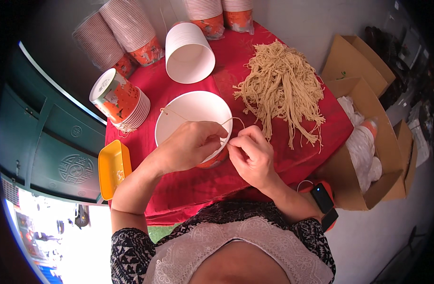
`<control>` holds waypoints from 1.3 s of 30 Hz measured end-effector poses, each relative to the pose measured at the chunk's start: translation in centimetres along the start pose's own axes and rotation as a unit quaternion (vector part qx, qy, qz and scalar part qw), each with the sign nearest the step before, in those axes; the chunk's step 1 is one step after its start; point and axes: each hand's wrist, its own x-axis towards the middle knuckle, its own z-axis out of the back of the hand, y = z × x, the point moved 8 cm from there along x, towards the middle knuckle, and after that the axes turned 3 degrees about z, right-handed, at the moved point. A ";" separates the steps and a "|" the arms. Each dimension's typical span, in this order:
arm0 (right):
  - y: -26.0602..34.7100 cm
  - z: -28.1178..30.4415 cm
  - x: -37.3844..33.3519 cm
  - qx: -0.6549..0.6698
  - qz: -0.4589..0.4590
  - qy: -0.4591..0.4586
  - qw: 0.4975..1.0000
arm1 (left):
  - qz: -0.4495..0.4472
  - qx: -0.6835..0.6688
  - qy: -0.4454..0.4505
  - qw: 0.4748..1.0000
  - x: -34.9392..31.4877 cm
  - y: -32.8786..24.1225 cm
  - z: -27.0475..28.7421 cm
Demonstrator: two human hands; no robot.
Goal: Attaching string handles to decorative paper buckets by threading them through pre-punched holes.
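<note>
White bucket point(171, 127) with beige string point(235, 118); right hand point(253, 155) at four o'clock, fingers pinched together on string; left hand point(187, 146), fingers curled, hold unclear.

White tub point(193, 105) with a tan cord point(165, 111) at its rim

The round tub opens upward, tilted toward six o'clock; its inside is plain white, and a patch of orange outer wall shows at its six o'clock side. Thin and slack, the cord has one end at the rim's ten o'clock and runs inward across the mouth. More cord arches over the rim near three o'clock, between the left hand point(194, 144) and right hand point(251, 154). Their fingers hide where it is pinched.
</note>
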 end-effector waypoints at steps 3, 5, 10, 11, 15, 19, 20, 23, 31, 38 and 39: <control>0.1 -0.1 0.1 0.004 0.007 -0.007 1.000 | -0.004 -0.009 0.004 1.000 0.2 0.2 -0.2; 0.1 -0.1 0.1 0.001 0.001 -0.001 1.000 | 0.010 0.006 0.012 1.000 0.3 0.2 -0.1; 0.0 0.0 0.0 0.002 -0.019 0.038 0.999 | 0.015 0.028 0.007 0.999 -0.3 0.0 0.3; -0.2 -0.2 -0.1 -0.006 -0.025 0.065 0.998 | 0.034 0.032 -0.021 0.999 -0.8 -0.1 0.9; 0.0 0.6 0.0 -0.013 -0.023 0.060 0.998 | 0.051 0.013 -0.088 0.995 -2.1 -0.8 1.7; 0.3 0.3 0.1 -0.001 -0.025 0.061 0.998 | 0.033 -0.046 -0.087 0.995 -2.7 -0.9 1.1; 0.3 0.2 0.1 0.001 -0.027 0.062 0.998 | 0.009 -0.091 -0.107 0.990 -2.6 -0.9 0.9; 0.4 -0.2 0.1 0.003 -0.025 0.070 0.997 | 0.003 -0.183 -0.120 0.976 -2.3 -0.8 0.6; 0.1 -0.3 0.0 -0.009 -0.027 0.087 0.996 | 0.090 -0.333 -0.056 0.937 -1.2 1.1 -0.3; 1.0 2.6 2.6 -0.002 -0.051 0.058 0.997 | 0.089 -0.339 -0.063 0.935 -0.9 1.6 -0.3; 1.5 2.9 3.0 -0.009 -0.010 0.045 0.999 | 0.086 -0.350 -0.059 0.931 -0.8 1.5 -0.4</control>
